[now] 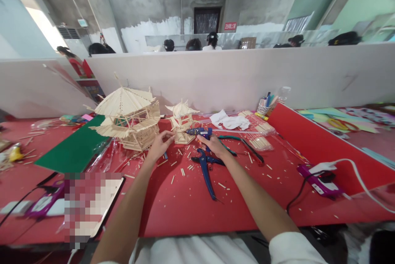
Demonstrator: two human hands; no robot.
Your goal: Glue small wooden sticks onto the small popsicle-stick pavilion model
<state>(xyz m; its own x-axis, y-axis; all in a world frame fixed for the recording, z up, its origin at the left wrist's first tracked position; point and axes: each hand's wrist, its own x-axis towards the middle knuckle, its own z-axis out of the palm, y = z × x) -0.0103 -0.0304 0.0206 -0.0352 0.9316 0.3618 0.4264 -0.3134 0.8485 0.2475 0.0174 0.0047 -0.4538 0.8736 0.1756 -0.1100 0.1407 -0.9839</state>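
A small pavilion model [182,126] built of thin wooden sticks stands on the red tabletop. My left hand [161,145] is at its left side, fingers curved against the lower part. In my right hand [212,145] is a blue hot glue gun [203,131], its nozzle pointing left at the model's middle. The fingers wrap round its handle. Left of my left hand stands a larger stick pavilion [128,115] with a many-sided roof. Just below the glue gun lie blue-handled cutters [205,169], and green-and-black-handled pliers [243,144] rest to the right.
Stick offcuts litter the red table [185,214]. A white cloth [230,120] and bundled sticks [261,142] lie behind the pliers. Purple power strips [321,181] with cables sit at both sides. A green board [72,144] lies left, a red panel [327,144] right. A partition [231,74] closes the back.
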